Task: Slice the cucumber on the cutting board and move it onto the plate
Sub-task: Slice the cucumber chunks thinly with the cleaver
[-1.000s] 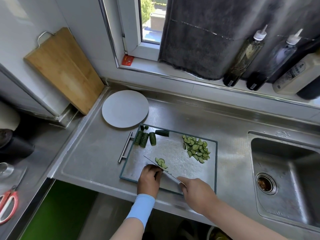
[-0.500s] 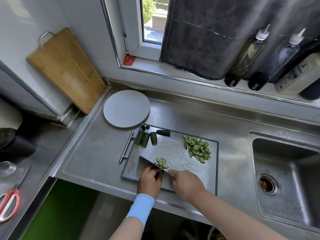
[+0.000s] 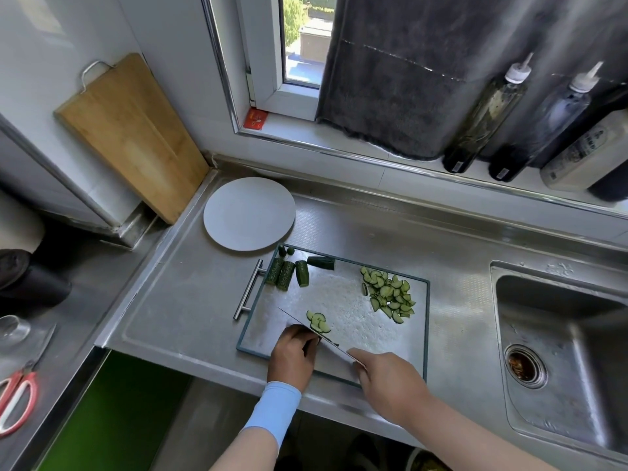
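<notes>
A glass cutting board [image 3: 343, 297] with a steel handle lies on the steel counter. Several dark green cucumber chunks [image 3: 286, 275] sit at its far left corner, and a pile of half-moon slices [image 3: 390, 294] lies at its far right. A few fresh slices [image 3: 318, 322] lie beside the knife [image 3: 336, 351]. My right hand [image 3: 387, 379] grips the knife's handle, with the blade slanting across the board's near left. My left hand [image 3: 294, 355] curls over a cucumber piece at the blade; the piece is almost wholly hidden. The round white plate [image 3: 249, 214] holds nothing, just beyond the board.
A sink [image 3: 560, 355] is sunk into the counter on the right. A wooden board [image 3: 129, 130] leans on the left wall. Bottles [image 3: 486, 110] and a dark towel [image 3: 390, 79] line the window sill. Red scissors [image 3: 17, 399] lie far left.
The knife and my right hand slid forward and left along the board, then came back toward me. My left hand has stayed in place on the cucumber piece.
</notes>
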### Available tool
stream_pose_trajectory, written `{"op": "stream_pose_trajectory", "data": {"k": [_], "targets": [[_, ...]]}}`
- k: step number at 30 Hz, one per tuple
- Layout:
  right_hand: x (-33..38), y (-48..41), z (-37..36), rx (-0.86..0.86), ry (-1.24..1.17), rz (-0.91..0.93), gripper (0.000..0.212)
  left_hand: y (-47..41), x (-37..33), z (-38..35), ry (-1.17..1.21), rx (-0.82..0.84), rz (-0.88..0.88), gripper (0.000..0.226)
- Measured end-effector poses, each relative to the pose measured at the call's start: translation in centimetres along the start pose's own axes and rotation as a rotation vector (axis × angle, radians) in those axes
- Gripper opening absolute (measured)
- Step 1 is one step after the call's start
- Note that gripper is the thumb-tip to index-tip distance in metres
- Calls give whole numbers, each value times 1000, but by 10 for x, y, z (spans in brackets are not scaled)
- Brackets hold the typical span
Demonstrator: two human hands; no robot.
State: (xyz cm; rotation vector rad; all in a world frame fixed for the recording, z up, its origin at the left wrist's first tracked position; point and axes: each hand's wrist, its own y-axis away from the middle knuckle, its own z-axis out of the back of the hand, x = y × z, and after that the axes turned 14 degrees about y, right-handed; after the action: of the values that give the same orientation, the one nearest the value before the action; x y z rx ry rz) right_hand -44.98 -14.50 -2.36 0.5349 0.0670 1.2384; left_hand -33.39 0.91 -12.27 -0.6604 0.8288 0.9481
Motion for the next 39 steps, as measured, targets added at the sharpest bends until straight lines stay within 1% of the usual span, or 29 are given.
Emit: {"op": "stream_pose_trajectory", "data": {"k": [5, 9, 14, 17, 19, 22, 28, 34, 39], "targets": [[-2, -1, 0, 18, -7, -4, 23, 0, 1, -1, 8, -8, 11, 15], [1, -8, 1, 39, -7, -19, 27, 0, 4, -2, 16, -15, 1, 16], [11, -22, 2, 69, 34, 3, 21, 2, 6, -6, 21, -43, -7, 18], [17, -30, 3, 75, 25, 6, 23, 2, 9, -8, 19, -64, -36, 23], [18, -33, 3, 82, 16, 10, 20, 2, 10, -9, 13, -72, -50, 23], [18, -33, 4, 78, 25, 29, 17, 3, 10, -10, 21, -78, -29, 23], [15, -23, 1, 34, 35, 10, 24, 4, 8, -9, 43, -68, 13, 19], [7, -9, 2, 14, 42, -12, 29, 3, 6, -4, 51, -63, -34, 18], [6, 1, 4, 27, 23, -26, 27, 2, 9, -3, 57, -42, -50, 17]]}}
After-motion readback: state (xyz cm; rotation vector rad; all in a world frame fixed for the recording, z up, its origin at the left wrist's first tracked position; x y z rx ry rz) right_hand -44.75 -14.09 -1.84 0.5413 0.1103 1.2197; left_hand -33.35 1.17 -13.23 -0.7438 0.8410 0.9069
